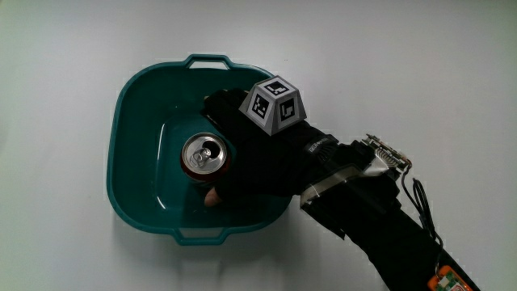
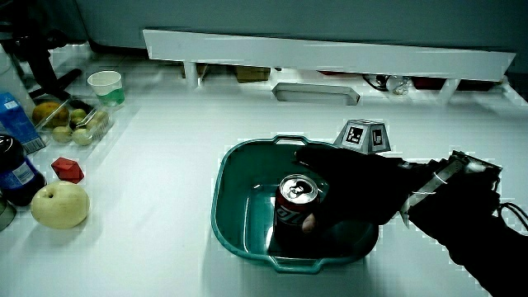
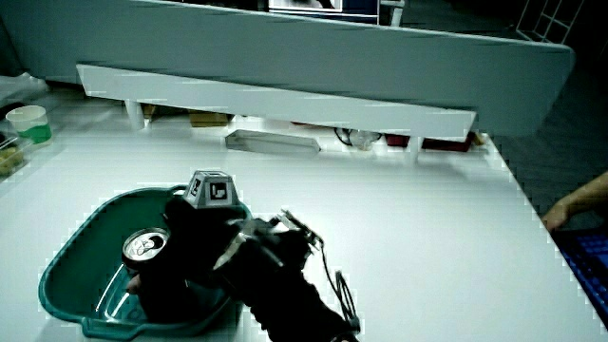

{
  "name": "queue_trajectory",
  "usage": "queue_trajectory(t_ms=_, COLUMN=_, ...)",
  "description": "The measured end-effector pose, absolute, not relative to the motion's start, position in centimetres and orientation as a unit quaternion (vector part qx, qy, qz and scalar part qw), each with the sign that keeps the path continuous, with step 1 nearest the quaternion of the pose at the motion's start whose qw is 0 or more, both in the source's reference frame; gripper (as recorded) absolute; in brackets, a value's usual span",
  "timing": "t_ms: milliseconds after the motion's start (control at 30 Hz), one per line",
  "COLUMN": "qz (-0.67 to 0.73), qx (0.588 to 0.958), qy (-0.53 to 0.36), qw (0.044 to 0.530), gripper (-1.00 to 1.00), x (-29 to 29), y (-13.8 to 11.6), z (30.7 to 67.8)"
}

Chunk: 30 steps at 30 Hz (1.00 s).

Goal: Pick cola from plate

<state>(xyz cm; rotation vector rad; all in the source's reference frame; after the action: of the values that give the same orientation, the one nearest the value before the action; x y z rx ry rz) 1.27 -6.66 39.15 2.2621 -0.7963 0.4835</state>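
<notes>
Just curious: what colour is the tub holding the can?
Teal, a blue-green; the tub shows best in the main view.

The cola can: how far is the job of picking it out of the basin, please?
Done: the hand is inside the teal basin and its fingers wrap around the cola can; a thumb tip shows at the can's side in a side view. In hand: the grasp itself. Left: the lift, since the can stands upright and appears to rest on the basin floor, with nothing raised above the rim.
</notes>
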Motion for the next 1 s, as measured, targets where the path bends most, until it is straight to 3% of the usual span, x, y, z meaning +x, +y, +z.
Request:
queue_trajectory(t_ms=67, qz=0.197, qx=0.868, qy=-0.306, qw=0.337, gripper=0.0, x=1.4, y=-6.7, z=39.4)
queue_trajectory(t_ms=667, qz=0.253, qx=0.874, qy=-0.312, qw=0.273, gripper=1.0, x=2.0, y=-7.0, z=37.9)
queue_trajectory(t_ms=933, qz=0.281, qx=0.869, qy=-0.321, qw=0.252, gripper=1.0, x=3.1, y=-7.1, z=35.4)
queue_trajectory(t_ms=1000, qz=0.26, qx=0.869, qy=-0.36, qw=0.218, gripper=1.0, x=3.3, y=-7.4, z=34.4)
